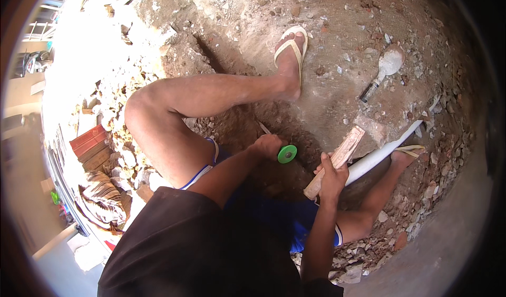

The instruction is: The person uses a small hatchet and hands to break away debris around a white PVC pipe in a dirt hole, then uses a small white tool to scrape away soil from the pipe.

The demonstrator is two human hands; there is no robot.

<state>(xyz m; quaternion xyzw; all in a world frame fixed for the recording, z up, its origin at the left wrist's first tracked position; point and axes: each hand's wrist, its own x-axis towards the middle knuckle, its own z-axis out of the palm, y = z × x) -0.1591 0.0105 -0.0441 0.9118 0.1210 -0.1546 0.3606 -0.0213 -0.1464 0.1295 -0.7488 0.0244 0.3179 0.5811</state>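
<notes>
Wood (pixel 348 144) fills curled right hand (pixel 332 178) — green-guarded tool (pixel 287 154), curled left hand (pixel 266 146).

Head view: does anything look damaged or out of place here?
The ground looks damaged: a ragged hole gapes beside the left hand, its edges uneven, with broken rubble strewn around instead of a level surface.

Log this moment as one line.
left hand: holds green-disc tool | right hand: holds wood block | white pipe: near right hand

Right hand (pixel 332 178) grips wood (pixel 345 148) (left hand (pixel 268 146), a green-ended tool (pixel 287 154)).
</notes>
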